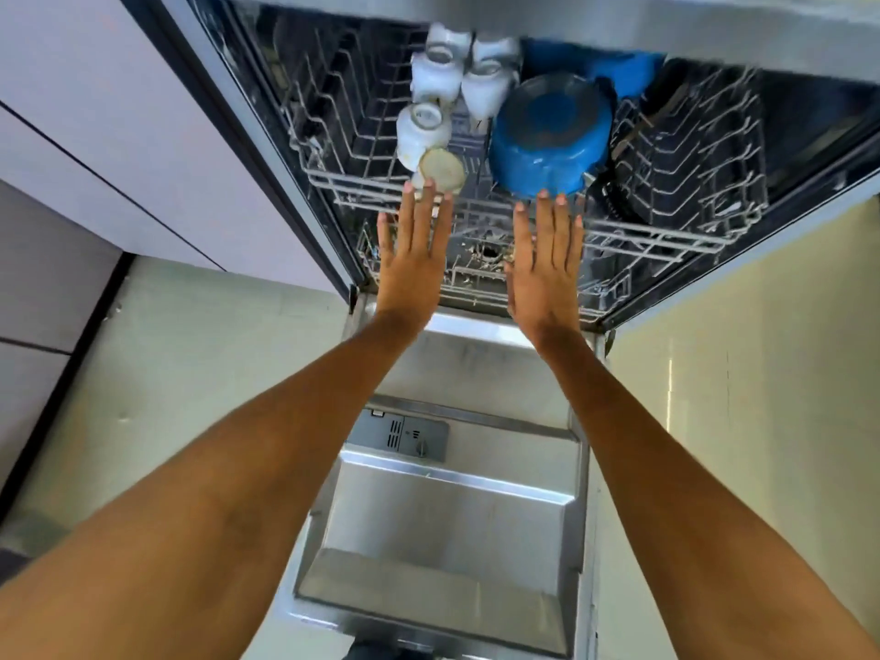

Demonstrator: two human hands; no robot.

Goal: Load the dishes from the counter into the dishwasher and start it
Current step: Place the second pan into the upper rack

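Both hands, left (pixel 413 257) and right (pixel 547 266), flat with fingers straight, fingertips at the wire rack (pixel 666 231) front, frame center; glossy blue bowl (pixel 547 135), white cups (pixel 438 78) beyond.

No readable text, labels, brands or numbers anywhere; detergent dispenser (pixel 399 433) markings too small to read.

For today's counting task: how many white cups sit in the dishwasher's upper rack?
5: back left, back right, middle left, middle right, front. More may be hidden.

Blue bowl (pixel 552 131) — upturned, racked
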